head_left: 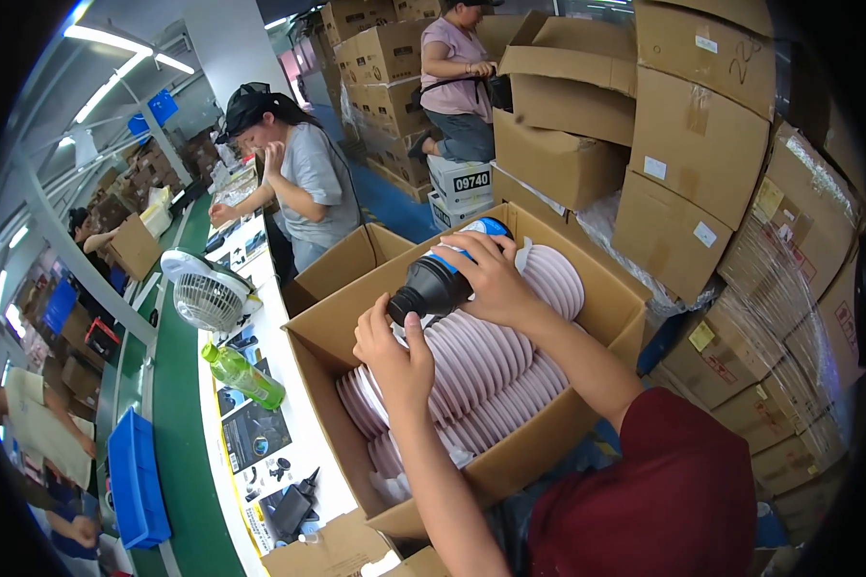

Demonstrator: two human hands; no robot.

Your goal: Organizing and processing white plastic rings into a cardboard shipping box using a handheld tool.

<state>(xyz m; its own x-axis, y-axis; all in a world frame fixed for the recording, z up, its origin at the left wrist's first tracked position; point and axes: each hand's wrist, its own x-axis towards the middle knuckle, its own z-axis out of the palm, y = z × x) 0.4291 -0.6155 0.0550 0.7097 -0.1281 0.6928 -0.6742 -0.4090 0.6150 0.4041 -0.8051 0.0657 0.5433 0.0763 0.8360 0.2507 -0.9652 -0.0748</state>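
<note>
Over the open box (601, 322), gripping a dark bottle (440, 279) lying tilted: right hand (491, 279) wrapping its body, left hand (394, 356) closing on its cap end. Beneath, crowding the box, rows of pink discs (491, 370). Lying left on the bench, a green bottle (243, 376), a fan (205, 293); behind, stacked cartons (693, 144) hemming in.

Black bottle (440, 281), pale pink discs (491, 361), brown carton (597, 317)

Dark blue-ended device (443, 279) tilted above box
</note>
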